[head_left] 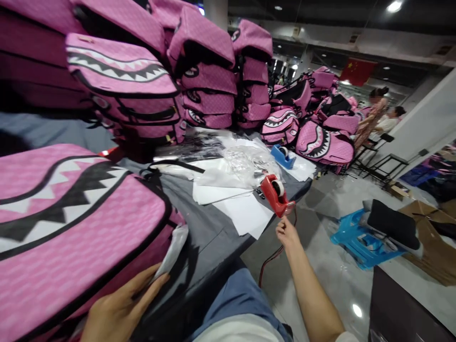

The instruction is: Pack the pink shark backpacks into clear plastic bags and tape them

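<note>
No words or numbers can be read. The one clear sign is a red flag [357, 72] with yellow stars, hanging toward two o'clock, beneath the ceiling. Toward eleven o'clock, round patches [193, 71] sit on the sides of the stacked pink backpacks [213, 89], their markings too small to decipher.

Counting from the one red tape dispenser [270, 194], there is one right hand [287, 232] just below it, one left hand [119, 304] to its left, and one blue tape dispenser [288, 162] beyond it. Farther beyond are two people [371, 118] and one flag [358, 72]; to its right, one blue stool [345, 227]. The piled pink backpacks [208, 88] behind it are too many to count.
</note>
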Available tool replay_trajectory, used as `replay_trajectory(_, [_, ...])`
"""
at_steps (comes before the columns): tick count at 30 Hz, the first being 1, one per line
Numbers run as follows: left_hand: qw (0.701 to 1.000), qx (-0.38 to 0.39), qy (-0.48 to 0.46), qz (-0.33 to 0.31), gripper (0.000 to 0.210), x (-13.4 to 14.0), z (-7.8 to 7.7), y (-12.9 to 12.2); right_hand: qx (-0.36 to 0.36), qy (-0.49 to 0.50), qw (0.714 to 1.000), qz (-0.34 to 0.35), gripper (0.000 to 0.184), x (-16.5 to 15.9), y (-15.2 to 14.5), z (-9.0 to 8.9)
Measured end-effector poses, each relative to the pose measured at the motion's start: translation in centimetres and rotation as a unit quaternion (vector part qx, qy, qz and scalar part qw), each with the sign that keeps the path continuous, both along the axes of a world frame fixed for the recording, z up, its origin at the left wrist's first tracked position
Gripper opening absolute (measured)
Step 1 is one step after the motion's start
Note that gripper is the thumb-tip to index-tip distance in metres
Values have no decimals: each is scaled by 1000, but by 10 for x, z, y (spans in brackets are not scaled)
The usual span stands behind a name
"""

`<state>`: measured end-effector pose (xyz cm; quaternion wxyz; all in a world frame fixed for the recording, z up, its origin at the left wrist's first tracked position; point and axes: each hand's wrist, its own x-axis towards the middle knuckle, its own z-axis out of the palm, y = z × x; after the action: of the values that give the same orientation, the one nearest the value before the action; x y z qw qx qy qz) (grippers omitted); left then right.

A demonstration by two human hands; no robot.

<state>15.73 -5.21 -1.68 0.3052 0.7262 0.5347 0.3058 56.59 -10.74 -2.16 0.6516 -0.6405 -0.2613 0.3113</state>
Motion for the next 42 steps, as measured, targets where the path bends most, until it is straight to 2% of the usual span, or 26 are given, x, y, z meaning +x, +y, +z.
replay_trajectory(3, [994,-97,-44,-27,47,13,31,-5,20,112,984,139,57,-90,11,-13])
replay_trajectory(5, [990,-114,-65,-47,53,19,43,-6,33,208,939,271,53,-148,10,-14])
replay_trajectory(7, [988,-114,-86,-62,57,20,49,-6,40,258,890,373,49,-192,7,-13])
replay_trajectory(8, [988,-110,-90,-64,59,20,51,-7,41,255,881,397,49,-207,7,-13])
replay_trajectory(11, [991,-95,-77,-57,62,20,52,-9,41,183,904,385,49,-233,15,-16])
replay_trajectory(14, [992,-83,-81,-46,55,22,47,-12,48,133,923,358,50,-241,26,-23])
replay_trajectory(19, [989,-73,-125,-15,34,24,37,-9,39,99,933,344,49,-247,28,-34])
replay_trajectory(24, [988,-65,-131,-54,33,21,36,-7,26,80,923,376,45,-242,27,-35])
replay_trajectory(27, [988,-59,-137,-44,33,20,32,-9,-6,112,910,399,47,-239,37,-30])
replay_trajectory(32, [991,-27,-132,-22,34,18,18,-14,-58,190,869,453,51,-237,55,-21])
replay_trajectory(34, [992,9,-123,-24,32,19,14,-14,-78,191,870,447,53,-238,56,-21])
replay_trajectory(37, [991,77,-102,-22,29,20,10,-14,-101,187,894,394,60,-240,49,-23])
replay_trajectory(39, [990,102,-93,-26,27,20,8,-12,-96,204,903,365,58,-240,39,-21])
replay_trajectory(41, [990,106,-85,-27,26,20,7,-12,-81,248,889,377,51,-239,30,-16])
replay_trajectory(42, [991,106,-82,-25,26,19,7,-11,-75,284,870,396,47,-237,26,-13])
